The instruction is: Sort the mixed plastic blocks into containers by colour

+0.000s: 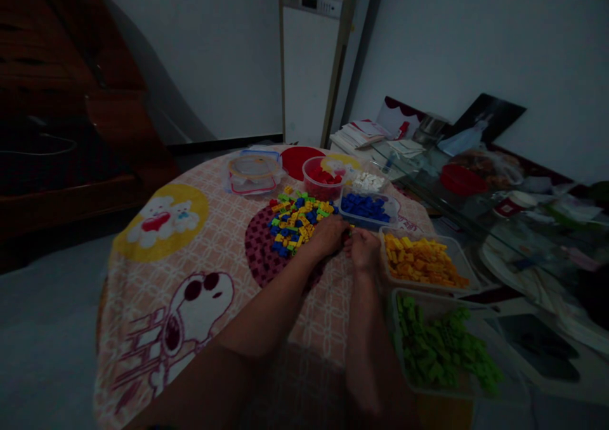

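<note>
My left hand (329, 234) and my right hand (364, 250) meet just right of a mixed heap of toy building bricks (302, 221), fingers closed and fingertips close together. A bit of a yellow brick (352, 228) shows at the right fingertips; what the left fingers hold is hidden. The heap has blue, yellow, green and a few red bricks. Blue bricks (364, 207) fill a clear box behind my hands. Yellow bricks (423, 262) lie in a box to the right, and green bricks (442, 347) in another box nearer me. Red bricks (326, 175) sit in a round tub at the back.
White pieces (368, 181) are in a container behind the blue bricks. Clear lidded containers (252, 171) stand at the back left of the cloth-covered table (214, 227). On the right, a glass-topped table (457, 211) carries papers, a red bowl (464, 179) and a paper cup (514, 204).
</note>
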`<move>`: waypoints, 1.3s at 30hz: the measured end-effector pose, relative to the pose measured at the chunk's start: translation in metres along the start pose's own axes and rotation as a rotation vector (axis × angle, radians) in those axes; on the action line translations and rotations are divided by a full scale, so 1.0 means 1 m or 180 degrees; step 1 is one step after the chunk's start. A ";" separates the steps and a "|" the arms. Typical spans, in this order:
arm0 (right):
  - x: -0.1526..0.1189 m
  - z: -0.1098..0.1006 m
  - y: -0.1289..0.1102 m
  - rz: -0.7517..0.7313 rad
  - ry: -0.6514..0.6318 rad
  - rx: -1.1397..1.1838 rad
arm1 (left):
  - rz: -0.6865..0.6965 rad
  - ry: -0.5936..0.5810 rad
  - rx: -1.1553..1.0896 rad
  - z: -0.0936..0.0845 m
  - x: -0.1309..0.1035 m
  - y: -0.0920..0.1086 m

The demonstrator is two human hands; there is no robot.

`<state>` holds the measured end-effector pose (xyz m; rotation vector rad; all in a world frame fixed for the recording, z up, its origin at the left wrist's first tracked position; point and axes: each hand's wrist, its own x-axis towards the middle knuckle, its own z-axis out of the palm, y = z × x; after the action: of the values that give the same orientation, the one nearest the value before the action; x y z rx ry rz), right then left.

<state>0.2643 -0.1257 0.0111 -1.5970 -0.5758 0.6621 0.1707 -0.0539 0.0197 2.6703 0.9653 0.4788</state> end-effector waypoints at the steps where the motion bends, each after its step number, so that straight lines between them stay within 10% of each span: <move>1: 0.000 0.000 0.000 0.0004 0.0002 0.0006 | 0.0002 -0.0017 0.0018 -0.002 0.000 0.000; 19: 0.003 -0.001 0.005 -0.0011 0.0014 -0.0039 | -0.0167 -0.0110 -0.0156 -0.014 -0.001 -0.011; 32: 0.003 0.000 0.005 0.0019 0.0002 0.0014 | -0.1202 0.1070 -0.4010 -0.005 0.010 -0.002; 39: 0.002 -0.001 0.005 -0.0041 -0.0036 -0.0013 | -0.0771 0.1126 -0.3886 -0.005 0.010 -0.002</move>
<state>0.2665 -0.1250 0.0059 -1.5930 -0.5956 0.6609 0.1752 -0.0457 0.0256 1.3837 0.6903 1.0640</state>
